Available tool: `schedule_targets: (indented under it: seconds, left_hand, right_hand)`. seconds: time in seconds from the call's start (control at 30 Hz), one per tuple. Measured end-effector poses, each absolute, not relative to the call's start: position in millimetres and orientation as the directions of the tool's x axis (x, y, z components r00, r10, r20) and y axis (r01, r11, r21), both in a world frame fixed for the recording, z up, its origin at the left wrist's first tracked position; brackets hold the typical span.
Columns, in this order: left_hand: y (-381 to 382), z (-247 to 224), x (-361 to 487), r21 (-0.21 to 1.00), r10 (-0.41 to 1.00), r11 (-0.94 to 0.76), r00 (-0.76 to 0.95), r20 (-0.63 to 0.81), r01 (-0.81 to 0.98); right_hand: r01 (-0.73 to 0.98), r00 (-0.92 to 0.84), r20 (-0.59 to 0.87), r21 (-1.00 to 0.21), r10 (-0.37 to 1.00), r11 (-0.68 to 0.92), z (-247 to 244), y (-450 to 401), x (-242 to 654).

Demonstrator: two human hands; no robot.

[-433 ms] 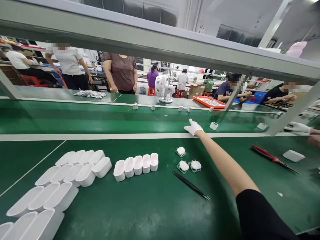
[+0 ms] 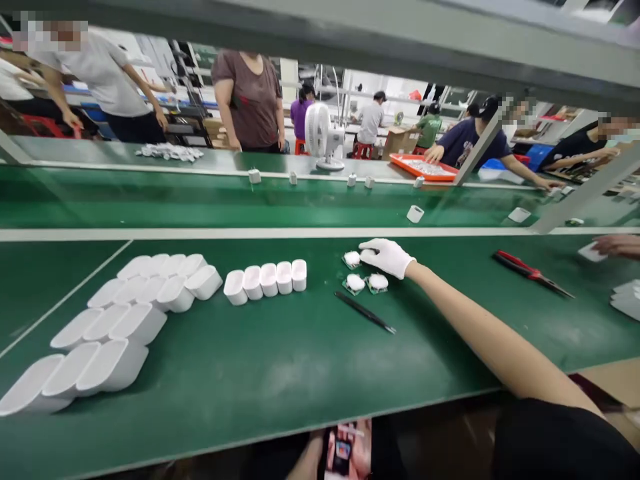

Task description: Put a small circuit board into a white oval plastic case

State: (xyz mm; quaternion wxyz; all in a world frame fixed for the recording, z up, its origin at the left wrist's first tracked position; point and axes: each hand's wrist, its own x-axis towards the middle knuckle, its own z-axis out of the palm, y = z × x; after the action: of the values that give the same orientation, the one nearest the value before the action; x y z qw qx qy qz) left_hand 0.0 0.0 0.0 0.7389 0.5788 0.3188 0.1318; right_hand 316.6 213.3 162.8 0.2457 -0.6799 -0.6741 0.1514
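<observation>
Factory assembly line; green-matted table [image 2: 280,373] fronting a conveyor belt [image 2: 150,200], other workers seated beyond. Right hand [image 2: 386,257], white-gloved, reaches across with loosely spread fingers, resting on the small white-domed circuit boards [image 2: 365,280] clustered mid-table; no firm grip evident. Black tweezers [image 2: 365,312] lie just beside them. Left hand [image 2: 345,450], below the near edge, holds a phone. White plastic housings [image 2: 265,279] stand open-side up in rows, empty.

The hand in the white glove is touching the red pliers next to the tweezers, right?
Not quite. In the head view the gloved right hand rests at the small white-topped parts beside the black tweezers. The red pliers lie apart, further right.
</observation>
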Motion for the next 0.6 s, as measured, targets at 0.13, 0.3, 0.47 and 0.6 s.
schedule_targets:
  seconds: [0.13,0.3,0.47,0.6]
  left_hand:
    - [-10.9,-19.5,-3.6,0.968,0.598,0.172,0.761,-0.251,0.184]
    - [-19.1,-26.9,-5.8,0.977,0.635,0.113,0.744,-0.211,0.181]
    - [-20.8,-26.4,-4.3,0.977,0.688,0.063,0.700,-0.190,0.203]
    - [-20.9,-26.5,-4.8,0.978,0.684,0.043,0.707,-0.177,0.203]
  right_hand:
    - [0.744,0.037,0.208,-0.659,0.977,0.112,149.4,176.5,324.5]
    - [0.641,0.059,0.252,-0.751,0.966,0.157,139.4,184.9,338.9]
    - [0.646,0.043,0.286,-0.739,0.957,0.192,138.0,188.7,340.2]
    - [0.672,0.036,0.293,-0.715,0.956,0.194,138.0,188.0,340.9]
